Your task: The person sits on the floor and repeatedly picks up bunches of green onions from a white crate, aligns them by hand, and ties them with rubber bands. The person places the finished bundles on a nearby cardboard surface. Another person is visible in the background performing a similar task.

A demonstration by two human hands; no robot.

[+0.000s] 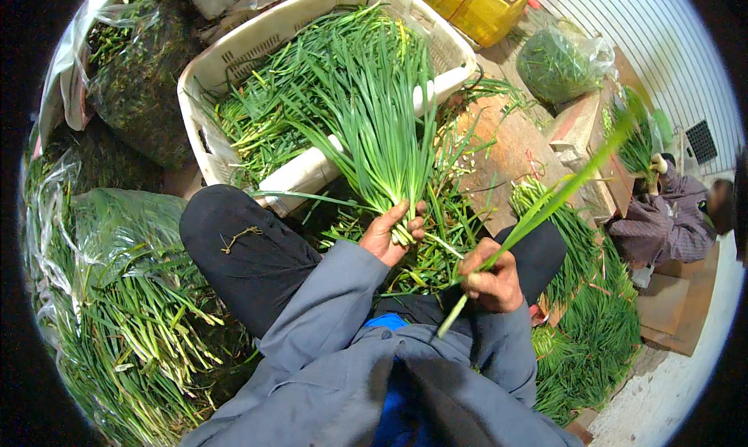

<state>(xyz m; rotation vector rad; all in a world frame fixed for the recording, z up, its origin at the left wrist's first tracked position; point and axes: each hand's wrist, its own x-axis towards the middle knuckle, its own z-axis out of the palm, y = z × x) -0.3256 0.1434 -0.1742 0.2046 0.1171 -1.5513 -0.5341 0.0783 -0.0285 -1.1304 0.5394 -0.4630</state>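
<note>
My left hand (388, 233) is closed around the pale stem ends of a bunch of long green leafy stalks, likely garlic chives (380, 125). The leaves fan upward over the near rim of a white plastic crate (310, 175), which holds a loose heap of similar greens (263, 108). To the right and slightly lower, my right hand (491, 277) pinches a single stalk (534, 213), its leaf pointing up and right and its pale end pointing down. Loose leaves and trimmings (418, 271) lie between my knees, below both hands.
Plastic bags of greens (134, 213) crowd the left side. Tied bunches (590, 306) are piled at the right, near a wooden board (497, 149) and boxes (584, 119). A yellow crate (479, 8) stands at the top. Another person (666, 219) holds greens at far right.
</note>
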